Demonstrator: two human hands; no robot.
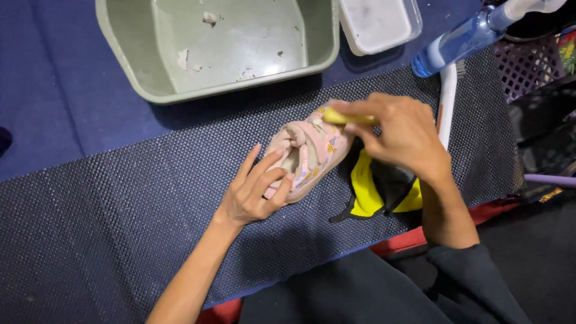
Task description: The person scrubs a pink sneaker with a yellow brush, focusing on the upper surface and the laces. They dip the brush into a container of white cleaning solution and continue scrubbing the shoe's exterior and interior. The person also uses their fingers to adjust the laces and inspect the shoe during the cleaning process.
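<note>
A small pink child's shoe [312, 153] with straps and little printed motifs lies on a dark dotted mat [120, 210]. My left hand [255, 189] holds the shoe at its heel end, fingers spread over the opening. My right hand [402, 132] grips a yellow brush handle [345, 118] and presses it against the toe end of the shoe. Under my right wrist lies a yellow and black cloth item [375, 189].
A grey-green plastic basin [120, 42] stands at the back, a white lidded box [378, 21] beside it. A blue spray bottle [462, 39] and a white-handled tool [447, 102] lie at the back right, next to a purple mesh basket [531, 69].
</note>
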